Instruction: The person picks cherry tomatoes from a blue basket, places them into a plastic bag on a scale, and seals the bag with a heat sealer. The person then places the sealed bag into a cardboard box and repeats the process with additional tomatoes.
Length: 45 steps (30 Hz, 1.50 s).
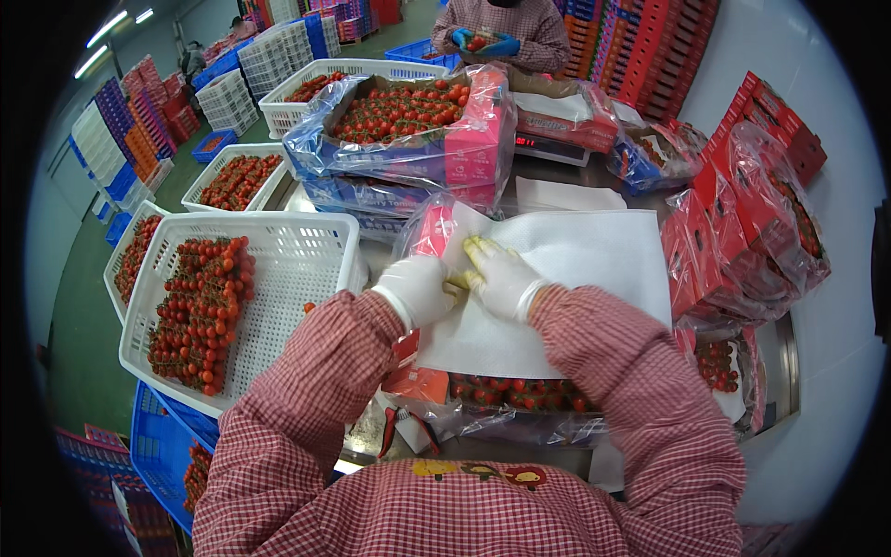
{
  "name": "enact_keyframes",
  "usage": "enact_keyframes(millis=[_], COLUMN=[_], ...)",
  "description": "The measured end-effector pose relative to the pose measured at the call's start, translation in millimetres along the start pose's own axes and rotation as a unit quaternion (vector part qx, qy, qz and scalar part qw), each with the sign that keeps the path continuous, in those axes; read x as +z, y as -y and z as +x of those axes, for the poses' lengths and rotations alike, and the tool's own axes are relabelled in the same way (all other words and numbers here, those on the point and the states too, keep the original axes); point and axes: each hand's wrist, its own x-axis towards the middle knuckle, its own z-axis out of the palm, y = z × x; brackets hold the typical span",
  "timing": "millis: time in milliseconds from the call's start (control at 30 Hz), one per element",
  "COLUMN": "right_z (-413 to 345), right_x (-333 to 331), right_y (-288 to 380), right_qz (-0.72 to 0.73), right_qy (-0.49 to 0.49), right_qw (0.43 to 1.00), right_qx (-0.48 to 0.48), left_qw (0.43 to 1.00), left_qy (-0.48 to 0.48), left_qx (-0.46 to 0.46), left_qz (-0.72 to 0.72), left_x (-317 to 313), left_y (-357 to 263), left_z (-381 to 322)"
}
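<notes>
A white padded sheet (pixel 592 264) lies over a plastic-lined carton of cherry tomatoes (pixel 515 393); the fruit shows along its near edge. My left hand (pixel 420 289), in a white glove, is at the sheet's left edge with its fingers curled, and whether it grips the sheet is hidden. My gloved right hand (pixel 500 275) rests on the sheet just beside it, its yellow-stained fingertips pointing up and left, near the carton's pink end (pixel 436 233). Red-handled snips (pixel 388 432) lie below the carton on the metal table.
At left stands a white crate (pixel 292 348) with tomatoes on the vine (pixel 202 313). Wrapped tomato cartons (pixel 404 157) are stacked ahead, beside a digital scale (pixel 553 150). Red cartons (pixel 731 237) lean at right. A co-worker's blue-gloved hands (pixel 486 43) hold tomatoes across the table.
</notes>
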Motion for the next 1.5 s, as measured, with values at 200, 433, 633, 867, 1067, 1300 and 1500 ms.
enact_keyframes(millis=[200, 433, 633, 867, 1067, 1300, 1500], right_z=[17, -30, -51, -51, -56, -110, -142], right_x=[21, -8, 19, 14, 21, -33, -21], right_y=[31, 35, 37, 25, 43, -5, -71], right_qz=[-0.165, -0.04, -0.202, -0.129, -0.112, -0.144, -0.165], right_qy=[0.128, 0.295, 0.17, 0.174, 0.256, 0.052, -0.081], right_qw=[0.977, 0.948, 0.953, 0.922, 0.935, 0.948, 0.963], right_qx=[0.035, -0.115, -0.147, -0.32, -0.218, -0.277, -0.198], left_qw=[0.998, 0.976, 0.99, 0.988, 0.977, 0.971, 0.973], left_qy=[0.034, 0.147, 0.111, 0.026, -0.024, -0.058, -0.052], left_qx=[0.039, -0.125, -0.079, -0.143, -0.205, -0.228, -0.216], left_qz=[-0.033, 0.098, 0.028, -0.048, -0.044, -0.053, -0.057], left_x=[-1, 69, 72, 83, 89, 89, 94], left_y=[-38, -45, -33, -34, -38, -35, -30], left_z=[44, 96, 79, 85, 91, 96, 97])
